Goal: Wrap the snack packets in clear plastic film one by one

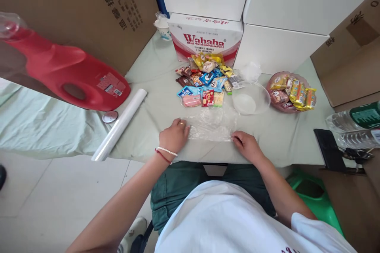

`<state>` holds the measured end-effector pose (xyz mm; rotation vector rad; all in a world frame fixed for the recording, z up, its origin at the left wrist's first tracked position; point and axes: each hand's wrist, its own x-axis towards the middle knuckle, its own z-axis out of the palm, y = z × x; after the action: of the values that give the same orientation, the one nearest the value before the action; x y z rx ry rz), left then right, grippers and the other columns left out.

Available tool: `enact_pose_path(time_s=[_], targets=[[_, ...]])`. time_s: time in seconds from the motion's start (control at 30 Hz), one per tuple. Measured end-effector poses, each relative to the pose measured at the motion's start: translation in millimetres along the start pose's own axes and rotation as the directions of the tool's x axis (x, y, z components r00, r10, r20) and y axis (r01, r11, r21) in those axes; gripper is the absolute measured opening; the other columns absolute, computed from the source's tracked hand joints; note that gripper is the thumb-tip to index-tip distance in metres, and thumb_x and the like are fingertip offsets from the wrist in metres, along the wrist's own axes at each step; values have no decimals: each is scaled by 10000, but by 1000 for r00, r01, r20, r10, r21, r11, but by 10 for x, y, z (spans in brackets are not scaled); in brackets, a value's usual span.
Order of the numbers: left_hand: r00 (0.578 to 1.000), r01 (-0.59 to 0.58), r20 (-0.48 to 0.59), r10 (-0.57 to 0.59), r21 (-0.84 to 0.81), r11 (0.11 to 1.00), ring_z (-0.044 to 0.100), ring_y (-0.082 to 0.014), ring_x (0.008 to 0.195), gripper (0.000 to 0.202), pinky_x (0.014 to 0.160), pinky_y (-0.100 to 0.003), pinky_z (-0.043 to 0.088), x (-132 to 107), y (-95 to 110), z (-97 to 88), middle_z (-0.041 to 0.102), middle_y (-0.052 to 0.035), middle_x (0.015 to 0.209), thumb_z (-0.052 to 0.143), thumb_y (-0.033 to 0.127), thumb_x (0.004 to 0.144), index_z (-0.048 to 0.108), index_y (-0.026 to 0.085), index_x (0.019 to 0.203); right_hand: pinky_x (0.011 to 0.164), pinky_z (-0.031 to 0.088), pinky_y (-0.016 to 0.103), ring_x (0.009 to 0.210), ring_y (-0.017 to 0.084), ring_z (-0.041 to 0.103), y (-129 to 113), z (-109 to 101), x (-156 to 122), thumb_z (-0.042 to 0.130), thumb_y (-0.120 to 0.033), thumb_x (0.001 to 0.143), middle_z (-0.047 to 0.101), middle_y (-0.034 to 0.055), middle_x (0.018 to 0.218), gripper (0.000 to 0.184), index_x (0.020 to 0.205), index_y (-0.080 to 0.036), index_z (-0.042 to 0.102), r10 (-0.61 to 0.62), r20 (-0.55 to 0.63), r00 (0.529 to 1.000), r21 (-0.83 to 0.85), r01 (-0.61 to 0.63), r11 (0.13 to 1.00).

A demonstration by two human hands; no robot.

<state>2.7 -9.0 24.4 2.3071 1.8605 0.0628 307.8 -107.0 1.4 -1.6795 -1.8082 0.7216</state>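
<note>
A crinkled piece of clear plastic film [212, 128] lies on the cloth-covered table in front of me; I cannot tell whether it is a bag or a single sheet. At its left edge, my left hand [174, 136] is closed, fingers curled on the film. My right hand [247, 147] pinches the near right corner. Just beyond the film stands a clear round plastic bowl [251, 98]. Behind it lies a pile of wrapped snacks [208, 79], with a pink packet [191, 100] at the front.
At the right, a pink bowl [274, 101] holds packaged snacks. Plastic bottles [359, 138] and a black phone [329, 149] lie at the right edge. To the left are a white roll [120, 124] and a red jug [74, 75]. A Wahaha carton [204, 35] stands behind.
</note>
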Motion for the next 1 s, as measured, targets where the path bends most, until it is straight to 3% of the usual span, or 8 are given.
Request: enact_pose_path(time_s=[0.1,0.2,0.4,0.5,0.6,0.8,0.9,1.0], targets=[[998,-30,-57,35,91,995,682,-359,1012,444,756,-461,524,-42,13,-32,651,-211,1343,406,414,1024,727,177,1221,763,494,329,811,214,681,33,-130,18,491,-276,948,756,38,899,218,948,-239,706,59,108,992,-51,-54,997],[980,-138,-129,154,130,982,568,-415,1265,377,966,-566,474,-54,-19,-19,637,-213,1383,465,348,997,738,180,1195,652,424,289,688,188,626,11,-300,10,591,-246,885,706,2,779,110,898,-248,700,148,193,970,-159,-118,980],[955,-227,-190,229,34,973,407,-350,1517,416,1244,-611,216,-82,-80,140,572,-168,1538,433,245,991,690,199,1316,669,420,303,807,210,649,-261,-537,157,607,-303,932,688,68,966,152,1000,-247,731,51,-89,995,-348,-79,934],[951,-250,-195,239,-35,968,375,-328,1553,447,1265,-596,199,-117,-99,213,495,-168,1614,410,236,997,659,175,1363,629,388,300,759,212,645,-344,-476,376,615,-226,903,717,57,899,177,974,-269,772,34,129,991,-400,21,916],[950,-253,-207,232,-78,964,389,-324,1550,469,1266,-583,223,-161,-122,281,458,-174,1638,398,260,1011,634,150,1402,588,350,286,684,207,618,-350,-380,651,680,-140,799,725,48,767,180,832,-274,797,78,376,924,-401,86,912],[947,-259,-229,226,-126,958,409,-322,1539,512,1251,-539,286,-253,-158,386,460,-184,1633,407,303,1025,570,144,1484,611,424,239,617,137,563,-510,-298,1222,782,-273,775,699,-31,733,350,1121,-302,821,-38,466,884,169,-47,984],[929,-237,-313,197,-98,967,343,-338,1575,524,1285,-576,203,-309,-168,397,437,-166,1653,490,318,1011,548,187,1514,541,390,199,545,96,473,-638,-181,1486,805,-333,780,580,-81,629,447,1222,-278,776,-8,498,867,468,-260,845],[893,-317,-352,281,-47,947,386,-310,1558,531,1307,-617,60,-357,-189,398,521,-90,1604,522,231,1004,542,346,1521,624,491,202,678,103,578,-701,13,1698,811,-278,790,669,-52,787,495,1277,-253,725,39,478,877,660,-389,643]])
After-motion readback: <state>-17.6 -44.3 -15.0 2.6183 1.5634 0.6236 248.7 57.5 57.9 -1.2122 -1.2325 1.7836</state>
